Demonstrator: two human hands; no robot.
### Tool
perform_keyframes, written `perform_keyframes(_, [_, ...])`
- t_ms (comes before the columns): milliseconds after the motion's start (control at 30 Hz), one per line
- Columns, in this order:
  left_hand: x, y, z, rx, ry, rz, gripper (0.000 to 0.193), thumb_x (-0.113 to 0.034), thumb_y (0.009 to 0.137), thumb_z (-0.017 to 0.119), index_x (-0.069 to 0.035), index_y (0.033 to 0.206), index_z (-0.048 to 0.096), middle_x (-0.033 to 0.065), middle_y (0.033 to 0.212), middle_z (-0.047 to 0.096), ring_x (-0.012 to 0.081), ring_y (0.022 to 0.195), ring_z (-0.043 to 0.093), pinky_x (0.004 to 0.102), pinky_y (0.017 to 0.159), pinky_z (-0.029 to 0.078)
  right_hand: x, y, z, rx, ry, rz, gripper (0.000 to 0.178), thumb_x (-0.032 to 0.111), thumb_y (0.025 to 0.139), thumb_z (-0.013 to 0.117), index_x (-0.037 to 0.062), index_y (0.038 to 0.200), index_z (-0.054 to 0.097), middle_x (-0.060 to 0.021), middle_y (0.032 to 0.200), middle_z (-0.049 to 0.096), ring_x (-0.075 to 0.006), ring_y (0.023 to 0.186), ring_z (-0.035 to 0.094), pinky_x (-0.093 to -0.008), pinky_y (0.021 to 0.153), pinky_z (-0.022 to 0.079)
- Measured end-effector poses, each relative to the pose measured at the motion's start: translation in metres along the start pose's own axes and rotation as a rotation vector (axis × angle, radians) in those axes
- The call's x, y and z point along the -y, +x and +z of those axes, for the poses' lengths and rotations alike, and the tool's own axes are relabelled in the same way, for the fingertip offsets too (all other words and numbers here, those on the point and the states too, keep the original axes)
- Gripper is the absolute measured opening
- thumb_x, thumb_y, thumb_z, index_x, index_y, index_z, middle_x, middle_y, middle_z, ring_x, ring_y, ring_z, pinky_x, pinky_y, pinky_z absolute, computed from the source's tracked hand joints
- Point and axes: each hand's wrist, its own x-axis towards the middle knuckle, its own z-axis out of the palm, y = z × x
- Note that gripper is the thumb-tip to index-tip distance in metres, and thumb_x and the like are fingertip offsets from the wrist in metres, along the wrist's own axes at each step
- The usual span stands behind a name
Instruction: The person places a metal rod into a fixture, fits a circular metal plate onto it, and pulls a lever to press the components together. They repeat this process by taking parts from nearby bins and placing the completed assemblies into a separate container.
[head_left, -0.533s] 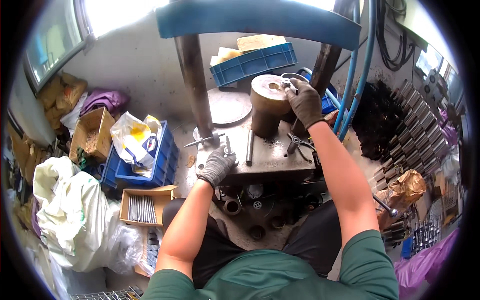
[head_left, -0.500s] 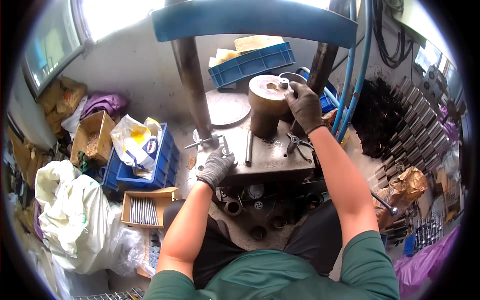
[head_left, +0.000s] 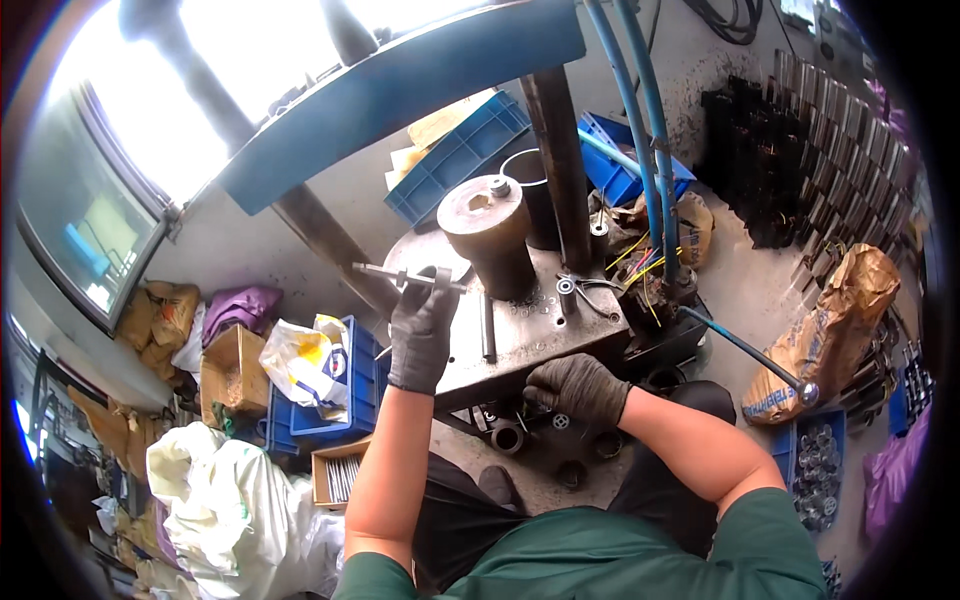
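My left hand (head_left: 418,340), in a dark glove, is raised over the left side of the metal press bed (head_left: 520,345). Its fingers are closed on a metal part with a crosswise rod (head_left: 385,271). My right hand (head_left: 580,390), also gloved, is curled just off the bed's front edge; whatever its fingers may hold is hidden. A thick metal cylinder (head_left: 487,235) with a hole in its top stands on the bed, and a small metal collar (head_left: 500,187) rests beside that hole. A steel pin (head_left: 488,330) and a round-headed metal piece (head_left: 567,290) are in front.
A blue crossbeam (head_left: 400,95) on posts spans above the bed. Blue hoses (head_left: 655,130) hang at the right, near a lever with a ball end (head_left: 750,355). Blue crates (head_left: 370,370), a carton of rods (head_left: 340,475) and a white sack (head_left: 220,510) crowd the left.
My right hand has left the collar on the cylinder and come back to the bed's front edge. My left hand has lifted the rod part. The view has swung and tilted.
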Motion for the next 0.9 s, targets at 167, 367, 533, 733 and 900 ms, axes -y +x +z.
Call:
perform_keyframes(167, [-0.025,0.095,0.067,0.088,-0.297,-0.021,0.044,-0.008,0.1,0.073,-0.003,0.141,0.057,0.0063,0.119,0.07,0.0155,0.107,0.069,0.0293,0.094,0.057,-0.018,0.003,0.021,0.145,-0.105,0.018,0.02,0.022,0.096,0.062,0.0122,0.109,0.075,-0.0156,0.096,0.075,-0.037,0.093,0.073,-0.0477,0.084,0.058])
perform_keyframes(367, [-0.01,0.175,0.105,0.009,0.241,0.109,0.046,0.008,0.093,0.074,-0.003,0.134,0.058,0.0106,0.117,0.072,0.0145,0.105,0.07,0.0258,0.083,0.057,-0.026,0.006,0.018,0.167,-0.046,0.0,0.022,0.018,0.094,0.064,0.0141,0.113,0.076,-0.0151,0.101,0.077,-0.0365,0.095,0.074,-0.0461,0.088,0.058])
perform_keyframes(533, [-0.002,0.175,0.112,-0.005,0.078,0.04,0.046,0.015,0.093,0.069,-0.005,0.133,0.057,0.0119,0.113,0.072,0.0186,0.104,0.072,0.0283,0.084,0.062,-0.022,0.008,0.014,0.324,-0.194,-0.074,0.028,0.019,0.092,0.065,0.0158,0.117,0.077,-0.0093,0.106,0.078,-0.0299,0.102,0.073,-0.0432,0.094,0.053])
perform_keyframes(733, [0.001,0.176,0.107,0.076,0.148,0.031,0.051,0.013,0.093,0.072,-0.007,0.138,0.059,0.0098,0.109,0.071,0.0172,0.097,0.071,0.0284,0.08,0.064,-0.012,-0.006,0.001,0.37,-0.315,-0.137,0.022,0.026,0.092,0.066,0.0173,0.11,0.077,-0.0019,0.107,0.075,-0.0246,0.106,0.069,-0.0392,0.106,0.044])
perform_keyframes(900, [0.007,0.18,0.105,0.105,-0.077,-0.054,0.054,0.01,0.092,0.075,-0.007,0.141,0.059,0.0074,0.105,0.07,0.0154,0.093,0.07,0.0266,0.08,0.062,-0.009,-0.016,-0.013,0.277,-0.198,-0.217,0.024,0.025,0.091,0.068,0.0102,0.108,0.076,-0.0077,0.103,0.073,-0.031,0.099,0.068,-0.0452,0.092,0.055])
